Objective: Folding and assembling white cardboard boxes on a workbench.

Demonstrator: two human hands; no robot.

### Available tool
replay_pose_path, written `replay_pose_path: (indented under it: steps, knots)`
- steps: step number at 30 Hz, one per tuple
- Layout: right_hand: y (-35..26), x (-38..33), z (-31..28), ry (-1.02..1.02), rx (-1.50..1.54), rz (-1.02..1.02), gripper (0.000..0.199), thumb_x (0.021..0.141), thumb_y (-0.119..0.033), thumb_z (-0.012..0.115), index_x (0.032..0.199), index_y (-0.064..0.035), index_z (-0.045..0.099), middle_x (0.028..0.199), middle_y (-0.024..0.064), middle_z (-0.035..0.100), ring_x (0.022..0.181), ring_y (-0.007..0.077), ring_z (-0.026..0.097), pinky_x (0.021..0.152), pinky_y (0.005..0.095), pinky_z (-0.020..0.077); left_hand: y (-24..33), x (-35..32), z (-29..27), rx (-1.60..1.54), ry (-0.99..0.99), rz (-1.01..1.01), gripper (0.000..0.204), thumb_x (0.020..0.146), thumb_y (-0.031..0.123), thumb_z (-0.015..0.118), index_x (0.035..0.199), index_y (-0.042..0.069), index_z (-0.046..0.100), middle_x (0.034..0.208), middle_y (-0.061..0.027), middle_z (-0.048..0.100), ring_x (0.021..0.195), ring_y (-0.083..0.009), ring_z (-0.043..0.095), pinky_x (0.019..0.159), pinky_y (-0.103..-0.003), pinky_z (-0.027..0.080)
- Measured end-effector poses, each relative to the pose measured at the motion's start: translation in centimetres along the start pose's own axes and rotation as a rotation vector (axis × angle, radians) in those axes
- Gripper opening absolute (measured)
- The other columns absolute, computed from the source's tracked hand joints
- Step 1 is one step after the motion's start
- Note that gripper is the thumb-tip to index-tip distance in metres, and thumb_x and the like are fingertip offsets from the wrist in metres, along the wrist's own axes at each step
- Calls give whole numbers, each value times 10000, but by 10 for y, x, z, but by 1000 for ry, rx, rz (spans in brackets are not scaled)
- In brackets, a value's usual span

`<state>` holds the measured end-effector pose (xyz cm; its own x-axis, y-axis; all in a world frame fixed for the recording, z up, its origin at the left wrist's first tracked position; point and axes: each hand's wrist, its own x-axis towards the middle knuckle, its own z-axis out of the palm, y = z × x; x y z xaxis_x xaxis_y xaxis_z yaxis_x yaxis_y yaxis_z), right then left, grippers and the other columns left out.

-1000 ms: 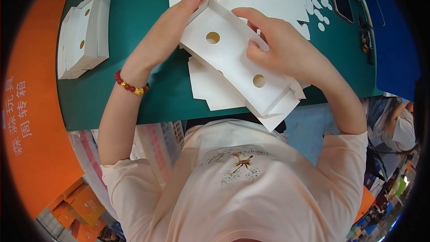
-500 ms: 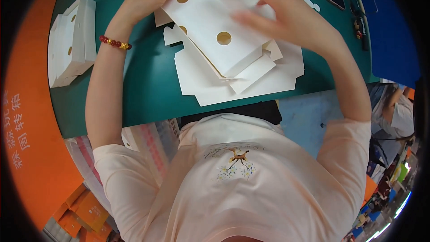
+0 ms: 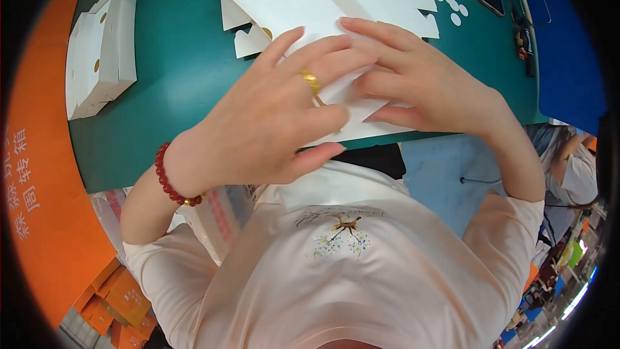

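Both hands, left hand and right hand, press flat, fingers spread, on white card sheets at the green table's near edge.

Both palms press flat: left hand and right hand lie side by side on the white cardboard blank over the green worktop. Folded white boxes sit well apart, far left.
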<state>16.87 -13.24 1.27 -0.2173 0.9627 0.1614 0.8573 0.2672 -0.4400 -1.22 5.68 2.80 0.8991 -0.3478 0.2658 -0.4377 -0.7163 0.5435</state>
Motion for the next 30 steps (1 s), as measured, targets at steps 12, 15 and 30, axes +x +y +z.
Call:
replay_pose_path:
  steps: [12,15,30]
  knots:
    - [9,0,11,122,238,27,213,749,10,797,920,-45,681,1462,132,538,1454,370,392,1083,440,463,2,4,44,226,319,-72,318,669,122,841,855,125,582,1060,-63,608,1215,-351,562,1035,-621,408]
    - [0,-2,11,183,183,65,240,746,8,806,947,-52,691,1446,130,553,1439,367,414,1055,429,489,7,4,47,372,292,-138,299,687,130,825,909,109,625,1025,-63,591,1199,-329,566,1024,-616,414]
    - [20,2,-1,282,96,85,238,782,-32,813,927,-64,627,1168,74,623,1093,248,601,848,338,548,-24,-11,26,-1,323,116,506,704,162,895,1094,86,583,1118,-116,644,1160,-394,624,997,-556,491]
